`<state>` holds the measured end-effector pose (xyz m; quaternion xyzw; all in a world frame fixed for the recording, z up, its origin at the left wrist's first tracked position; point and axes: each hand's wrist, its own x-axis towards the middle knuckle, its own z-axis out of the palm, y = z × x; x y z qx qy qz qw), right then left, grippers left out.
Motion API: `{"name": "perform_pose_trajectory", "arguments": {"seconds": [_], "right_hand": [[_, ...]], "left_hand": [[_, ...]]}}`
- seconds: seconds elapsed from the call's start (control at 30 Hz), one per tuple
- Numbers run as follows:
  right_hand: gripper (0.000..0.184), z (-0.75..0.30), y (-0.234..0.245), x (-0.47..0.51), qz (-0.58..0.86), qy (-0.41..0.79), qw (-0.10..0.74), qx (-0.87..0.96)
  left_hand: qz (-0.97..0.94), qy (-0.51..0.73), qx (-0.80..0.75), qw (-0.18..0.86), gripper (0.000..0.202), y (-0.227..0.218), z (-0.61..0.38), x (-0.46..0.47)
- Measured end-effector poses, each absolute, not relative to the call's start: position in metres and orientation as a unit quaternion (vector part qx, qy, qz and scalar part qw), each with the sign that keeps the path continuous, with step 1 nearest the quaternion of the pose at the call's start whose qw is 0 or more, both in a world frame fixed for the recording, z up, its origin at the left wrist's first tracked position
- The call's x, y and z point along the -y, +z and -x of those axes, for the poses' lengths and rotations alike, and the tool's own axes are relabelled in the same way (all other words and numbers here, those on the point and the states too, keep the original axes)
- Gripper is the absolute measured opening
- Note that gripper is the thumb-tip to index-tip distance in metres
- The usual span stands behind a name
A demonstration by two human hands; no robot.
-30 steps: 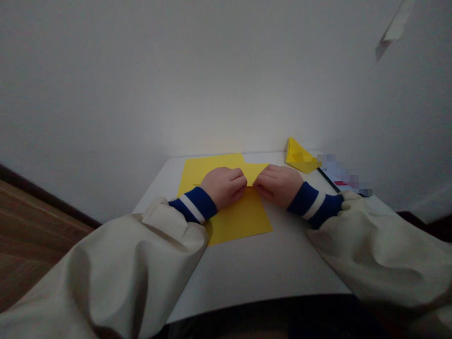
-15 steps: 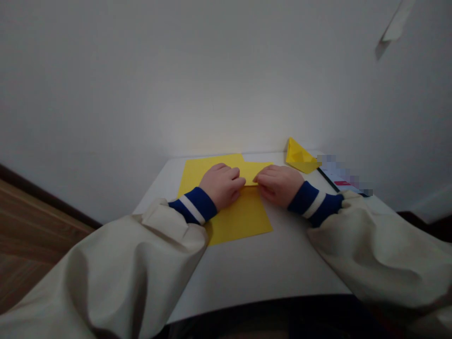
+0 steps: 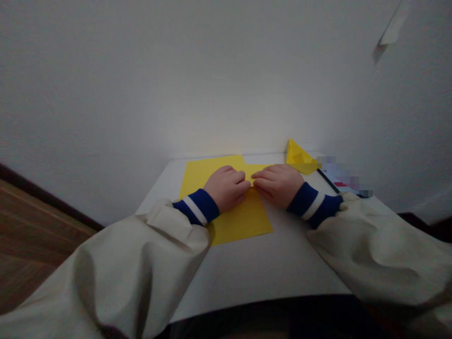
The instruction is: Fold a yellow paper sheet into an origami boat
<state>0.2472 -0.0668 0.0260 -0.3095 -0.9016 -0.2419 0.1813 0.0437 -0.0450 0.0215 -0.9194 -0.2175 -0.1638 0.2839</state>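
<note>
Yellow paper (image 3: 243, 221) lies on a white table, with a folded edge running across its middle. My left hand (image 3: 229, 187) rests on that edge with curled fingers, pinching the paper. From the right, my right hand (image 3: 278, 184) grips the same fold, fingertips pressed together and almost touching the left ones. The hands hide most of the crease. Behind my left hand spreads a yellow sheet area (image 3: 199, 170); whether it is a separate sheet I cannot tell.
At the back right of the white table (image 3: 275, 268) stands a folded yellow paper shape (image 3: 300, 157). A flat tablet-like device (image 3: 339, 176) with a lit screen lies beside it. A wall (image 3: 226, 84) rises behind the table, and wooden furniture (image 3: 38, 240) is at the left.
My left hand has slid slightly right along the fold, narrowing the gap between my hands. The right fingers have shifted a little left. The paper lies nearly as before.
</note>
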Motion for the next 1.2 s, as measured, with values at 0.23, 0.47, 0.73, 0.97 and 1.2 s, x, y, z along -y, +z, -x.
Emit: {"name": "perform_pose_trajectory", "arguments": {"seconds": [0.23,0.47,0.73,0.97,1.2], "right_hand": [[0.016,-0.250,0.024,0.064,0.319,-0.239,0.156,0.904],[0.018,-0.259,0.023,0.060,0.422,-0.250,0.113,0.864],[0.024,-0.250,0.023,0.063,0.385,-0.201,0.115,0.893],[0.017,-0.255,0.022,0.062,0.396,-0.181,0.093,0.896],[0.017,-0.261,0.018,0.061,0.426,-0.166,0.077,0.886]], "left_hand": [[0.914,-0.154,0.249,0.281,0.010,0.022,-0.041,0.045],[0.905,-0.156,0.279,0.281,0.008,0.019,-0.037,0.043],[0.912,-0.152,0.260,0.278,0.009,0.020,-0.041,0.044],[0.909,-0.119,0.294,0.269,0.008,0.019,-0.038,0.042],[0.903,-0.078,0.337,0.256,0.009,0.016,-0.035,0.038]]}}
